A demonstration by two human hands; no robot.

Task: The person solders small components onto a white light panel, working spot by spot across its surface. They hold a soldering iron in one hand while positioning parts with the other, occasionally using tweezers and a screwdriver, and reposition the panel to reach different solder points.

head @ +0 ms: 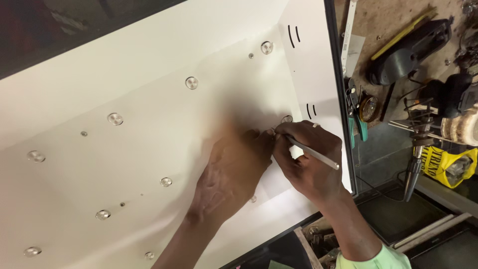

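A large white panel (149, 139) with several clear round lenses in rows fills most of the view. My left hand (231, 172) lies flat on the panel, fingers pointing toward a lens (287, 119) near the right edge. My right hand (308, 159) is closed around a thin grey tool (313, 153), whose tip is hidden at my fingertips beside that lens. The two hands touch at the fingertips.
A black frame edge (341, 99) borders the panel on the right. Beyond it a cluttered wooden bench holds green-handled pliers (357, 122), a black power tool (408, 52), a yellow bag (448, 167) and a soldering tool (416, 164).
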